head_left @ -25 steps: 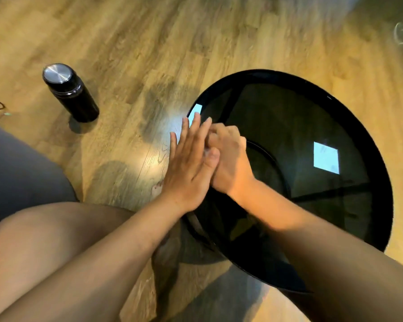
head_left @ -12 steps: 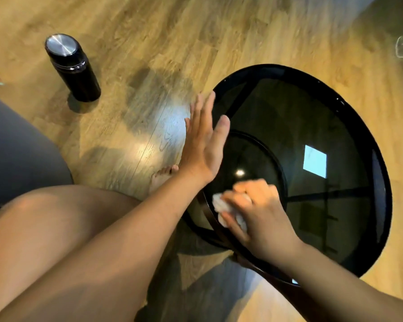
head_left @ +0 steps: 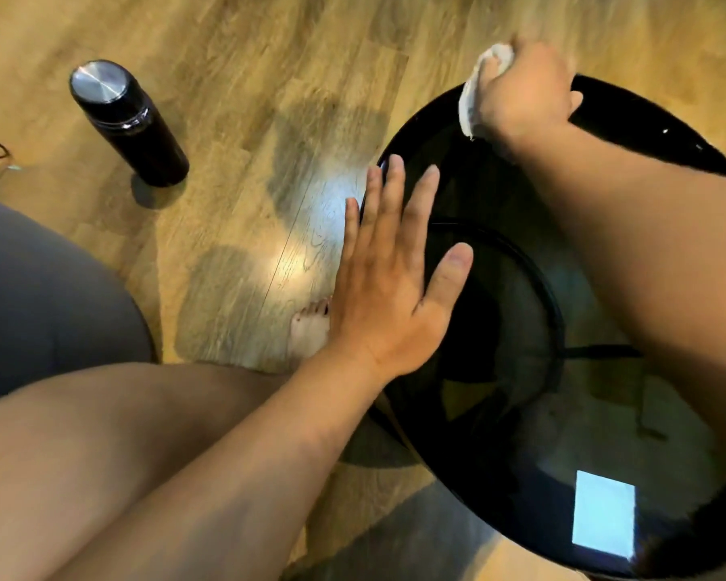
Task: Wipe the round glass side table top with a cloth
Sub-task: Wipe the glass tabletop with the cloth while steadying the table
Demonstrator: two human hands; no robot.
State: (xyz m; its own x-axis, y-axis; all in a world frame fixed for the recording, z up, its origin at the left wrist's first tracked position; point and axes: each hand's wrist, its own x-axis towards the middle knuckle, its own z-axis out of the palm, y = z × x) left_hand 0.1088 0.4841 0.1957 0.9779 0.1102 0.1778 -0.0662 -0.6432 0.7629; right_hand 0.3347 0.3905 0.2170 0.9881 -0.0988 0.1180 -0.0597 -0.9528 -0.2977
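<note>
The round dark glass side table top [head_left: 499,434] fills the right half of the view, with its black ring frame showing through the glass. My right hand [head_left: 524,94] is at the far rim of the top, blurred by motion, closed around a small white cloth [head_left: 476,94] that sticks out on its left side. My left hand [head_left: 390,283] lies flat with fingers spread on the left edge of the glass and holds nothing.
A black flask with a steel lid [head_left: 126,119] stands on the wood floor to the left. A grey cushion [head_left: 38,295] is at the left edge, my bare foot [head_left: 311,325] is beside the table, and my thigh fills the lower left.
My right hand with the cloth has swept from the near-left part of the glass up to the far rim. My left hand has settled flatter on the left edge.
</note>
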